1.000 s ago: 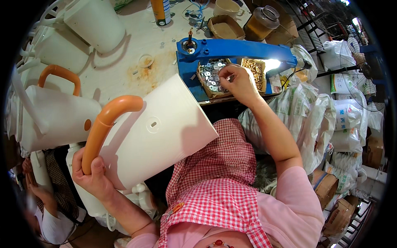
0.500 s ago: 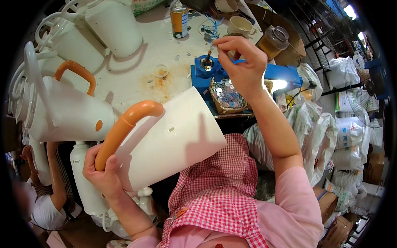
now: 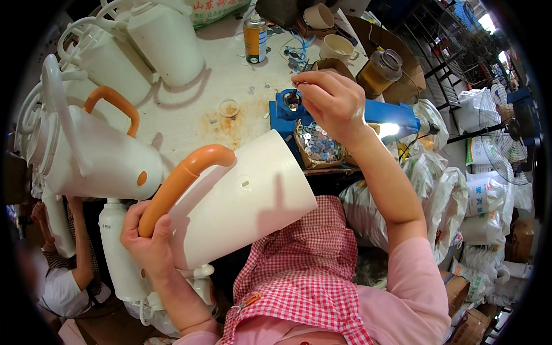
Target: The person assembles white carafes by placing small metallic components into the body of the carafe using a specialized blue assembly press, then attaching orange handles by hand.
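Observation:
My left hand (image 3: 148,238) is wrapped round the lower part of an orange handle (image 3: 183,183) on a white watering can body (image 3: 241,201). The body lies tilted in front of my apron, with a small hole in its side. Above a blue bench machine (image 3: 279,118), my right hand (image 3: 333,102) is closed in a pinch. Its fingertips are just over the machine's dark upright pin (image 3: 292,98); what they hold is too small to make out. Beneath that hand sits a cardboard box of small metal washers (image 3: 318,144).
At left stand several white watering cans, one with an orange handle (image 3: 112,100). A spray can (image 3: 255,39), beige cups (image 3: 338,47) and a jar of amber liquid (image 3: 380,72) are at the back. White sacks (image 3: 428,178) lie right; another person's arm (image 3: 82,247) shows at left.
My right hand has come down toward the machine's pin, fingertips still pinched. The can body stays in my left hand, while the whole view has shifted slightly.

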Demonstrator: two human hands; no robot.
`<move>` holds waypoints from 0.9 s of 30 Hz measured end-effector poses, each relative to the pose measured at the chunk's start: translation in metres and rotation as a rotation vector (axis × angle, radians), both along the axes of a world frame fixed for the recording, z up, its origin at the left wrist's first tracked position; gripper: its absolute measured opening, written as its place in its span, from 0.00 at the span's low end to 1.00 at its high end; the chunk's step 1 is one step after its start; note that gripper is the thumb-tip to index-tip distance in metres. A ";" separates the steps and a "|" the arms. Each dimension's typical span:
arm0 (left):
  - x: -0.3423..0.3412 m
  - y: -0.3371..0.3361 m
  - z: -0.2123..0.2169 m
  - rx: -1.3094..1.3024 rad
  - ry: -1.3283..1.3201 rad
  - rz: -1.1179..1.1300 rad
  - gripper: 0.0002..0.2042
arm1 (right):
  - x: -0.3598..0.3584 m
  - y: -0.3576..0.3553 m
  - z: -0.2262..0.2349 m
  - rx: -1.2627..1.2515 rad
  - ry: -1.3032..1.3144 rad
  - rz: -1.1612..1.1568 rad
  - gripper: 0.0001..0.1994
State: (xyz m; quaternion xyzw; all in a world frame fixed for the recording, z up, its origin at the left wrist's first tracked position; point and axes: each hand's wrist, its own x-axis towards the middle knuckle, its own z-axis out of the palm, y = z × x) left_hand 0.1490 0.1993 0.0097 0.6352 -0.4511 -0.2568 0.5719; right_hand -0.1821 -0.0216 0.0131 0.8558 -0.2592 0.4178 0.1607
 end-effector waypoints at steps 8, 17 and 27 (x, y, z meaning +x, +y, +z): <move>-0.001 -0.004 0.007 -0.026 0.007 0.042 0.14 | -0.010 0.056 -0.002 0.628 -0.554 0.106 0.08; -0.051 -0.070 0.054 -0.297 -0.160 0.188 0.12 | 0.007 0.066 -0.003 1.446 -0.811 0.509 0.21; -0.088 -0.147 0.058 -0.311 -0.185 -0.043 0.13 | -0.028 0.042 -0.031 1.289 -1.044 0.497 0.25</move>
